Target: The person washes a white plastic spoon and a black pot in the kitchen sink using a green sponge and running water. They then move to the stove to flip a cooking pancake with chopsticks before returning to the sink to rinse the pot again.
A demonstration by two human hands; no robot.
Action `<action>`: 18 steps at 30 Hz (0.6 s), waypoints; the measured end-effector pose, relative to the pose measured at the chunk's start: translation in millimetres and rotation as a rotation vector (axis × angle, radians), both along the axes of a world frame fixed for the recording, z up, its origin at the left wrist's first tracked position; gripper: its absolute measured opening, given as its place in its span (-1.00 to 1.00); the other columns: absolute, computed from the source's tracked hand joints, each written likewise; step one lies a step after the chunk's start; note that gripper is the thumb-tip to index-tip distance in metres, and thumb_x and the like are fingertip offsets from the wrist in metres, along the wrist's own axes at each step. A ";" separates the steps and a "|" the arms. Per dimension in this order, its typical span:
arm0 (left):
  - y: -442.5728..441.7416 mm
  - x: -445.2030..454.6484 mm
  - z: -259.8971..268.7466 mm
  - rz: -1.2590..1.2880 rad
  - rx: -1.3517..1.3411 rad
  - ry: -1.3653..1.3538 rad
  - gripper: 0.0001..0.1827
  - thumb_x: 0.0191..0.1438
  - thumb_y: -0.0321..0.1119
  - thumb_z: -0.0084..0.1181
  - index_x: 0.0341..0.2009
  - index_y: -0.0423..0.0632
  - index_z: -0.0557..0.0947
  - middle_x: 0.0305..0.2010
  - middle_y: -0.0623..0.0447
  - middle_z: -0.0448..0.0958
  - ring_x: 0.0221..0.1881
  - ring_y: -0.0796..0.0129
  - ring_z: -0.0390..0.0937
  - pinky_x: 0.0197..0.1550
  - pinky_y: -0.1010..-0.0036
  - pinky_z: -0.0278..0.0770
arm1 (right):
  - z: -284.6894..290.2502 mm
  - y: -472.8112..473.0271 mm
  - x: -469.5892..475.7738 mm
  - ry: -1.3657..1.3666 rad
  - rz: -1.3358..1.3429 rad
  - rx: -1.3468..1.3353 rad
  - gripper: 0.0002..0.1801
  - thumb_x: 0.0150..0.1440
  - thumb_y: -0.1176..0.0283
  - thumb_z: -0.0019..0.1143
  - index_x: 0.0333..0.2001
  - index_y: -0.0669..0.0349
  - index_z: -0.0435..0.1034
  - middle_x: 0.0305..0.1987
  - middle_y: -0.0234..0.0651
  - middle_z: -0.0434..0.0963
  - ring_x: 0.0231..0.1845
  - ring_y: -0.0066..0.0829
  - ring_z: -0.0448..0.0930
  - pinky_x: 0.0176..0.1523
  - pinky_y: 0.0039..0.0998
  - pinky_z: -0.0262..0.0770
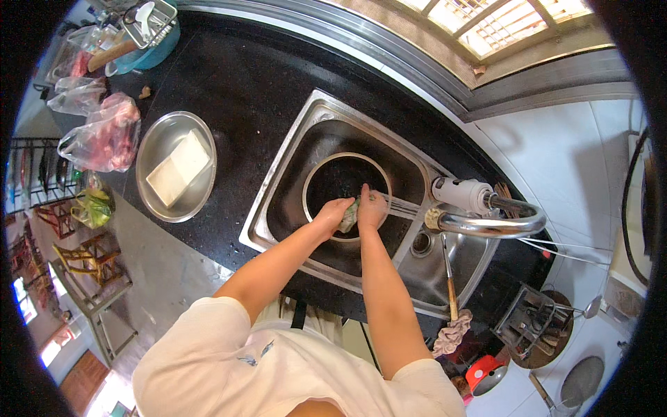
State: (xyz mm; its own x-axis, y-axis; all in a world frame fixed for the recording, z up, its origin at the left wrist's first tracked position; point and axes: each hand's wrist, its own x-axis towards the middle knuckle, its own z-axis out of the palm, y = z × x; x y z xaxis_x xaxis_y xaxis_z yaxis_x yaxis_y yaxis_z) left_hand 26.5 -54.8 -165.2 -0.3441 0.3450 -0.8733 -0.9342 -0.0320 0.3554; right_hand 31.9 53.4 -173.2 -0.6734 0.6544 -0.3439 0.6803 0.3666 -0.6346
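Note:
Over a round metal basin (307, 180) in the larger bowl of the steel sink (292, 146), my left hand (333, 215) and my right hand (372, 211) both hold a pale green leafy vegetable (348, 216). Water streams from the curved faucet (490, 224) onto my right hand. To the left on the black counter, an oval steel tray (151, 151) bears a white rectangular block (180, 167). The inside of the basin is dark, and its contents are hard to tell.
Bagged raw meat (114, 133) and a blue basin (148, 60) with a dish rack stand at the far left. A wooden-handled utensil (451, 294) lies across the smaller sink bowl, near a crumpled cloth (452, 333) at the counter's edge. A utensil rack (526, 315) is at right.

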 end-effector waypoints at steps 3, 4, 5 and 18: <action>-16.4 1.3 -13.9 -0.111 -0.167 0.228 -0.45 0.16 -0.02 -0.10 0.16 -0.02 0.23 0.23 -0.13 0.13 0.25 0.06 0.09 0.21 0.14 0.08 | -63.4 1.7 6.2 -0.033 0.155 -0.039 -0.65 0.06 0.19 0.06 -0.23 0.28 0.37 -0.24 -0.02 0.43 -0.22 -0.12 0.44 -0.23 -0.19 0.34; -16.2 5.7 -13.6 -0.073 -0.239 0.294 -0.44 0.16 -0.04 -0.10 0.19 0.00 0.20 0.26 -0.14 0.05 0.29 0.05 0.02 0.24 0.15 0.05 | -73.0 -2.2 8.9 0.013 0.252 -0.011 -0.62 0.06 0.20 0.06 -0.15 0.25 0.35 -0.13 0.01 0.41 -0.11 -0.11 0.43 -0.17 -0.19 0.35; -16.7 7.5 -14.2 -0.035 -0.311 0.361 -0.42 0.15 -0.05 -0.09 0.21 0.01 0.17 0.30 -0.14 -0.03 0.33 0.04 -0.06 0.27 0.15 0.01 | -81.2 -5.8 15.8 -0.078 0.297 -0.005 -0.60 0.06 0.22 0.05 -0.10 0.24 0.31 -0.05 0.02 0.34 -0.02 -0.10 0.37 -0.09 -0.17 0.33; -23.9 -11.1 -25.8 -0.127 -0.156 0.158 -0.34 0.16 0.08 -0.18 0.18 -0.17 0.25 0.16 -0.16 0.24 -0.02 0.10 0.36 0.05 0.28 0.35 | -22.5 15.8 -7.4 -0.014 0.730 0.118 -0.52 -0.12 0.65 0.17 -0.06 0.16 0.32 0.03 -0.15 0.35 -0.01 -0.08 0.41 -0.02 -0.21 0.40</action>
